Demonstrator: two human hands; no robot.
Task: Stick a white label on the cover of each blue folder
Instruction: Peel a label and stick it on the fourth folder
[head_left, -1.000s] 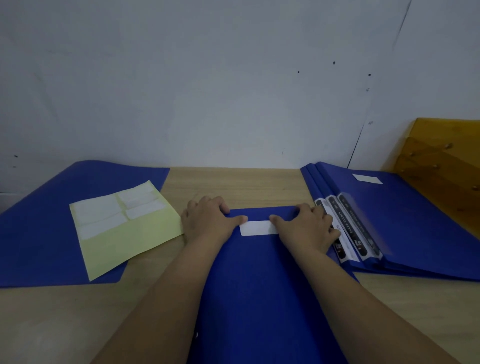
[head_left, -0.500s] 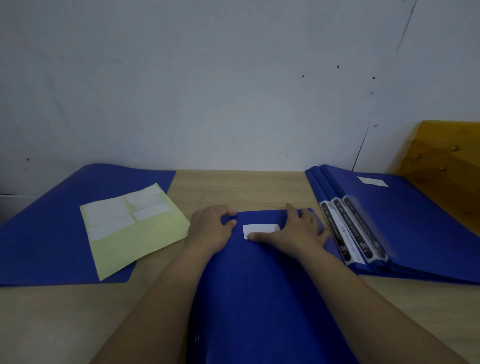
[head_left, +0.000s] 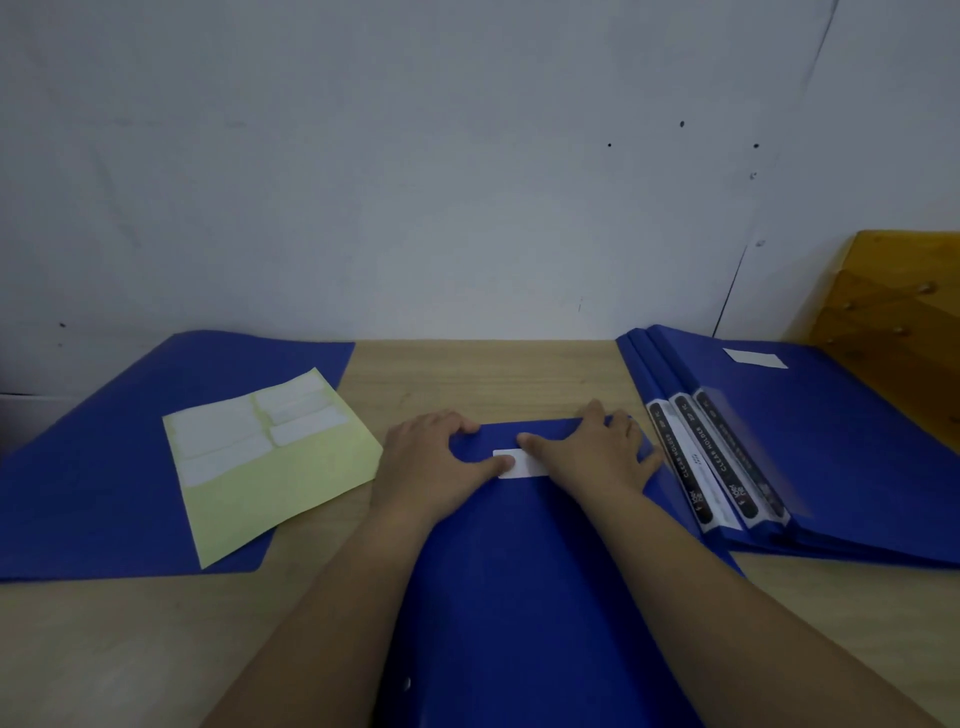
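White label (head_left: 521, 464) lies flat near far edge of middle folder (head_left: 524, 571), long axis left-right, directly between both hands. Left hand (head_left: 434, 465) flat, thumb pressing label's left end. Right hand (head_left: 592, 454) flat, fingertip on label's top edge, equally near. Neither hand grasps anything. Label sheet (head_left: 270, 462) left; labelled folder stack (head_left: 810, 447) right.

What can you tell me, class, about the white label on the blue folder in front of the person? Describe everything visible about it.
The white label is a small, plain rectangle, seemingly paper, with no writing visible. It lies flat, long side across, near the far edge of the middle blue folder on the wooden table. The left hand touches its left end with the thumb, and the right hand covers its right end and upper edge with a finger. Only its middle and lower edge show.
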